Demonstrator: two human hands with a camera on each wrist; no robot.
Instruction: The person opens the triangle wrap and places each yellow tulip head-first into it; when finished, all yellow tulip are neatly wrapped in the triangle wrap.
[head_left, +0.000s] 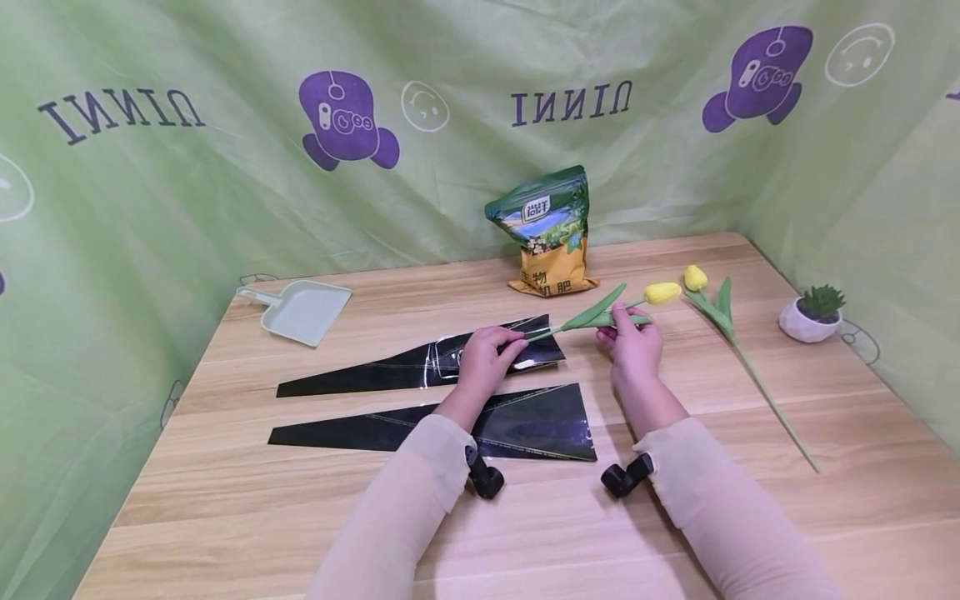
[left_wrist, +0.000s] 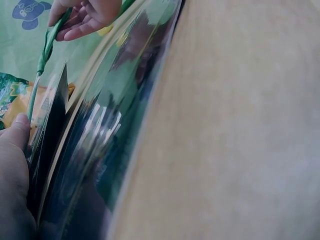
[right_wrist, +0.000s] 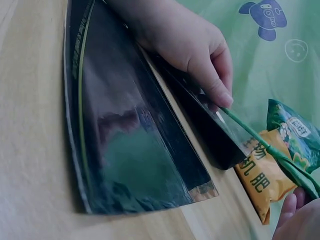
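Observation:
Above the far black flower sleeve (head_left: 375, 377), my left hand (head_left: 483, 358) pinches the green stem of a yellow artificial tulip (head_left: 662, 292). My right hand (head_left: 637, 346) grips the same tulip by its leaves, just below the yellow head. In the right wrist view the stem (right_wrist: 245, 123) runs from the left thumb, over the sleeve's wide end, to the right fingers. The stem's lower end is hidden by the left hand. A second black flower sleeve (head_left: 536, 421) lies flat nearer to me, under the left forearm.
Another yellow tulip (head_left: 695, 277) lies to the right, its stem slanting toward me. A green and orange bag (head_left: 555, 262) stands at the back. At the right edge is a potted succulent (head_left: 810, 329); a pale dustpan (head_left: 306, 312) lies at the back left.

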